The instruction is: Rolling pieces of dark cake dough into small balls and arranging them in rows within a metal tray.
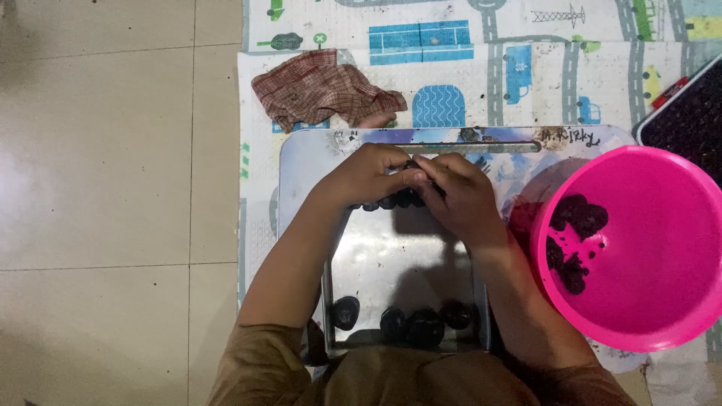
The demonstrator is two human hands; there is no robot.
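Note:
My left hand and my right hand meet over the far edge of a shiny metal tray. Together they pinch a small dark ball of soft black stuff between their fingertips. A row of similar dark balls lies just under my fingers, partly hidden by them. Several more dark balls sit along the tray's near edge. The tray rests on a white and blue lap board.
A bright pink bowl with dark clumps stands at the right. A red checked cloth lies crumpled beyond the board. A road-pattern play mat covers the floor; beige tiles lie left. A black tray shows at the far right.

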